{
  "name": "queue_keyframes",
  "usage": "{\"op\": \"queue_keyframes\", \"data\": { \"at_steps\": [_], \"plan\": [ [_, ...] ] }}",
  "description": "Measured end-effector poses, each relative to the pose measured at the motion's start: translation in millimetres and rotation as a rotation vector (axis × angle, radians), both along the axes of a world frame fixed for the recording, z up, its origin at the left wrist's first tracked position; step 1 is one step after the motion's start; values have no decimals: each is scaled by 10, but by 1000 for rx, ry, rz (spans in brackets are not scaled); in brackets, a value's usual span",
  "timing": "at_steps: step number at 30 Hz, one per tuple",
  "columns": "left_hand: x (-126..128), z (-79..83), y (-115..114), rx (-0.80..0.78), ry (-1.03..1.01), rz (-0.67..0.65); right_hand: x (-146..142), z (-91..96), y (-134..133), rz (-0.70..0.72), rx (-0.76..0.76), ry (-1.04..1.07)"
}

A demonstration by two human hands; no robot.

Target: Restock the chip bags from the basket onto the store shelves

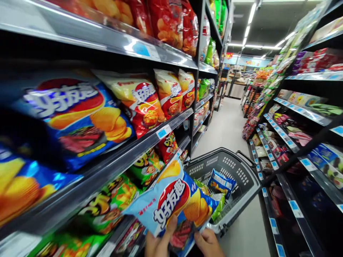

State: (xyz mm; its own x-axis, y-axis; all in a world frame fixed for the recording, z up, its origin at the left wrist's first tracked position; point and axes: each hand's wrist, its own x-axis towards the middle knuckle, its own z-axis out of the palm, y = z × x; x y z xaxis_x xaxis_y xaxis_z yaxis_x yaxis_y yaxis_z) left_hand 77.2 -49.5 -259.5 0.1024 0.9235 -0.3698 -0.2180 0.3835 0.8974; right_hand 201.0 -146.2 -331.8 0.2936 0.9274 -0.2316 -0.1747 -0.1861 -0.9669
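Note:
My left hand (160, 240) and my right hand (208, 244) grip the lower edge of a blue bag of potato chips (171, 203), tilted up in front of me. A grey plastic shopping basket (223, 160) sits just beyond the bag, to the right. Inside it lie a blue snack packet (221, 182) and a green packet (218, 207). The bag hides the basket's near left part, and I cannot see what supports the basket. To the left, similar blue chip bags (72, 121) stand on a black shelf.
Tall black shelves of chip bags (144, 103) line the left side, with blue price tags along their edges. Shelves of packaged snacks (302, 117) line the right. A pale tiled aisle floor (225, 125) runs ahead between them towards more displays.

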Motion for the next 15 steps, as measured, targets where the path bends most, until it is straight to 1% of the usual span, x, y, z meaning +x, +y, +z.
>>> {"op": "queue_keyframes", "data": {
  "at_steps": [2, 3, 5, 6, 8, 11, 13, 15],
  "plan": [
    [-83, 181, -13, -18, -66, 51, 78, 121, -16, 109, 60, -184],
    [-142, 272, -12, -12, -96, 80, 134, 149, -21, 141, 68, -287],
    [-300, 440, 6, 17, -143, 160, 282, 103, 7, 108, 84, -482],
    [-401, 513, 16, 32, -156, 208, 369, 28, 48, 89, 104, -569],
    [-635, 643, 14, 86, -144, 301, 536, -201, 175, 28, 177, -723],
    [-1009, 810, -95, 189, -80, 398, 715, -583, 385, 42, 278, -938],
    [-1244, 909, -230, 243, -52, 451, 759, -762, 487, 73, 319, -999],
    [-1474, 993, -392, 291, -39, 503, 734, -844, 562, 137, 373, -999]
  ]
}}
